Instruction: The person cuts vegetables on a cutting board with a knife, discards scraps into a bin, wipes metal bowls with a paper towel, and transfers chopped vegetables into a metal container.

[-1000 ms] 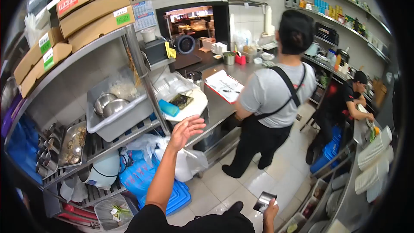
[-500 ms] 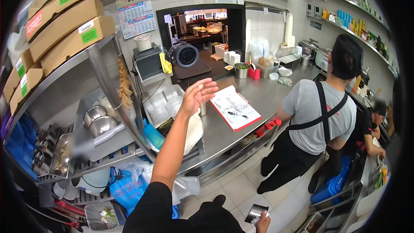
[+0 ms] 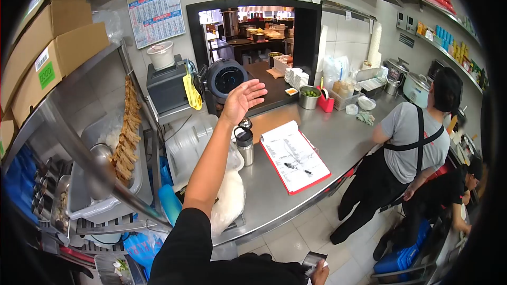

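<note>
My left hand (image 3: pixel 244 101) is raised over the steel counter (image 3: pixel 338 132), its fingers stretched out with nothing in them. Below it stand a steel flask with a black lid (image 3: pixel 244 148) and, further right, a red clipboard (image 3: pixel 285 183) with written sheets and a black pen (image 3: pixel 299 168) on top. Low at the bottom edge, my right hand (image 3: pixel 320 274) is closed on a dark, shiny object (image 3: pixel 313 262) with a pale edge. What kind of thing it is, I cannot make out.
A co-worker in a grey shirt (image 3: pixel 412 132) stands right of the counter; another in black (image 3: pixel 443 206) bends beyond. Left is a metal rack (image 3: pixel 79 153) with cardboard boxes (image 3: pixel 79 47). A serving hatch (image 3: pixel 311 37) opens ahead. A steel pot (image 3: pixel 308 98) stands on the counter.
My view has shifted closer to the counter and hatch. My left hand stays raised and open. The flask now shows more clearly. The grey-shirted co-worker appears further right.
</note>
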The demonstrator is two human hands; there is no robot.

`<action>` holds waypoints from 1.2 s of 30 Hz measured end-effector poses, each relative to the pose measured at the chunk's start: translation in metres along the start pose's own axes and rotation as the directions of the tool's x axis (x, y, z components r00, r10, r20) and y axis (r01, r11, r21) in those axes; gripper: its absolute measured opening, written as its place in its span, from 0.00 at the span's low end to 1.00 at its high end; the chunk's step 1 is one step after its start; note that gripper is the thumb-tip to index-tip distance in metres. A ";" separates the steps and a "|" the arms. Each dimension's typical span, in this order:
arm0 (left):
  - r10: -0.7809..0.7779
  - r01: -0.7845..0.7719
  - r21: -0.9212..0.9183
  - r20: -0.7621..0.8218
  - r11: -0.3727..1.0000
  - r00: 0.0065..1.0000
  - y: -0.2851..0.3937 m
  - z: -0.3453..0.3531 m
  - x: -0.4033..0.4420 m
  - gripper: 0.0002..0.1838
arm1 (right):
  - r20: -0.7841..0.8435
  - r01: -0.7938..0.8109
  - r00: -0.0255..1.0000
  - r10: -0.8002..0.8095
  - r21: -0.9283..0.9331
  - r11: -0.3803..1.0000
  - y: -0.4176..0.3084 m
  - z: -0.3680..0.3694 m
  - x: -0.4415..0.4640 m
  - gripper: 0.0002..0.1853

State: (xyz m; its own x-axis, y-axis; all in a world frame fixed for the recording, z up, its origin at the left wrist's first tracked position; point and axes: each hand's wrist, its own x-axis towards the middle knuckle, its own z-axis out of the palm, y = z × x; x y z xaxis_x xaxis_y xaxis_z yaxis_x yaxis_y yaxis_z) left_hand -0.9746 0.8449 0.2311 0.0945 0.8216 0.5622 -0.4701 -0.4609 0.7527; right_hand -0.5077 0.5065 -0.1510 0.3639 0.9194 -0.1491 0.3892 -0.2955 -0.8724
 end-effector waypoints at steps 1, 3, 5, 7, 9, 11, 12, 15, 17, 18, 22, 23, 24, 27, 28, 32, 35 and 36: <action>0.001 -0.001 0.010 -0.008 1.000 1.000 -0.001 -0.004 0.002 0.27 | 0.033 0.021 0.999 -0.024 0.083 0.996 -0.012 0.002 0.007 0.33; 0.007 -0.007 0.017 -0.016 1.000 1.000 -0.004 -0.011 0.001 0.27 | 0.045 0.118 0.992 -0.118 -0.011 0.993 -0.028 0.004 0.020 0.34; 0.003 -0.002 0.008 -0.029 1.000 1.000 -0.003 -0.017 0.005 0.27 | 0.099 0.224 0.972 -0.212 -0.127 0.966 -0.045 0.004 0.033 0.35; -0.002 0.002 -0.001 -0.055 1.000 0.998 -0.004 -0.018 0.006 0.25 | 0.181 0.186 0.971 -0.159 -0.147 0.972 -0.055 0.004 0.045 0.35; -0.018 0.017 -0.012 -0.078 1.000 0.997 -0.004 -0.018 0.005 0.23 | 0.246 0.235 0.953 -0.178 -0.226 0.945 -0.058 0.007 0.056 0.33; -0.028 0.029 0.017 -0.092 0.999 0.995 -0.005 -0.018 0.002 0.23 | 0.275 0.191 0.953 -0.126 -0.223 0.956 -0.063 0.003 0.064 0.33; -0.034 0.037 0.032 -0.103 0.999 0.994 -0.006 -0.019 0.001 0.24 | 0.294 0.147 0.953 -0.075 -0.232 0.962 -0.071 0.000 0.067 0.32; -0.049 0.054 0.044 -0.124 0.998 0.991 -0.009 -0.019 -0.002 0.24 | 0.351 0.189 0.931 -0.104 -0.216 0.958 -0.053 0.002 0.082 0.32; -0.067 0.074 0.044 -0.141 0.996 0.988 -0.010 -0.018 -0.006 0.24 | 0.376 0.191 0.920 -0.111 -0.181 0.965 -0.044 0.004 0.087 0.32; -0.067 0.075 0.048 -0.148 0.996 0.987 -0.011 -0.018 -0.008 0.24 | 0.374 0.230 0.916 -0.143 -0.199 0.953 -0.044 0.004 0.089 0.32; -0.083 0.094 0.071 -0.151 0.993 0.985 -0.012 -0.019 -0.015 0.24 | 0.434 0.231 0.891 -0.134 -0.180 0.956 -0.063 -0.003 0.089 0.32; -0.086 0.098 0.071 -0.160 0.993 0.983 -0.012 -0.020 -0.018 0.24 | 0.437 0.232 0.889 -0.134 -0.180 0.956 -0.062 -0.003 0.089 0.32; -0.088 0.101 0.071 -0.167 0.992 0.982 -0.013 -0.019 -0.020 0.24 | 0.411 0.282 0.893 -0.183 -0.193 0.940 -0.060 -0.001 0.090 0.32; -0.094 0.107 0.061 -0.178 0.992 0.979 -0.014 -0.019 -0.027 0.24 | 0.432 0.270 0.888 -0.158 -0.212 0.939 -0.061 -0.005 0.092 0.32; -0.086 0.099 0.062 -0.181 0.993 0.980 -0.013 -0.018 -0.029 0.24 | 0.475 0.204 0.876 -0.079 -0.217 0.955 -0.064 -0.006 0.093 0.32; -0.099 0.118 0.078 -0.212 0.990 0.972 -0.010 -0.007 -0.037 0.25 | 0.481 0.274 0.865 -0.144 -0.211 0.938 -0.071 -0.013 0.089 0.31; -0.115 0.128 0.045 -0.222 0.991 0.968 -0.010 0.005 -0.041 0.24 | 0.424 0.464 0.830 -0.362 -0.166 0.870 -0.045 -0.009 0.092 0.30; -0.094 0.124 0.122 -0.230 0.985 0.969 -0.014 0.010 -0.043 0.23 | 0.422 0.466 0.830 -0.364 -0.166 0.869 -0.048 -0.012 0.091 0.30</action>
State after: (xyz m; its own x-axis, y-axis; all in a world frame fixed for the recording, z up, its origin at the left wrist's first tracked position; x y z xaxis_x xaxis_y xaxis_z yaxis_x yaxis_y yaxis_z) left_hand -0.9636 0.8130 0.2000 -0.0664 0.9162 0.3952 -0.3441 -0.3928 0.8528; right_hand -0.4827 0.6015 -0.1173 -0.1970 0.9804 -0.0022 0.6481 0.1285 -0.7507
